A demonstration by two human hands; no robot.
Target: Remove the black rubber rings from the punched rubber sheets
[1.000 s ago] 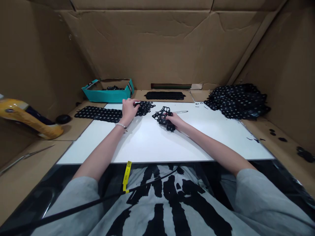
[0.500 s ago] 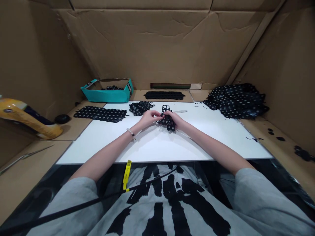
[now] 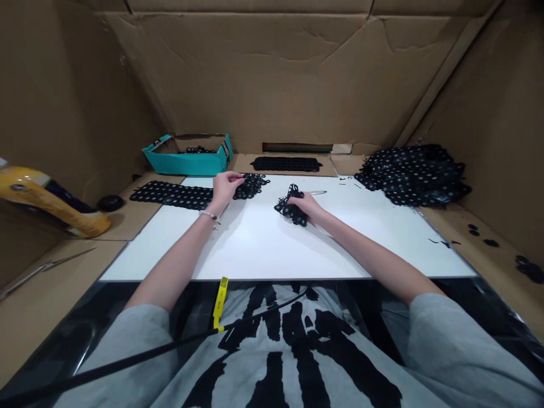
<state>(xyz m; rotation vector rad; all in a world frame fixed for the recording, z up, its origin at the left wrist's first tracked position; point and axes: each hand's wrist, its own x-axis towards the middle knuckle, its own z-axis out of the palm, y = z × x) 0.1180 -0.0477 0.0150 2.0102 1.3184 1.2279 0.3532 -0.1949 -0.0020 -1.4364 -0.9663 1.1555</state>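
The right hand [image 3: 306, 206] is clutching a mesh clump [image 3: 290, 212], its long axis pointing toward 12 o'clock. The left hand [image 3: 226, 189], well apart, is pinching a mesh pile [image 3: 255, 185].

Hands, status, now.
Left hand: closed, pinching the flat black mesh.
Right hand: closed, holding the crumpled black mesh.

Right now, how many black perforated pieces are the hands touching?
2: a bunched piece under the right hand, and a flatter piece at the fingertips of the left hand.
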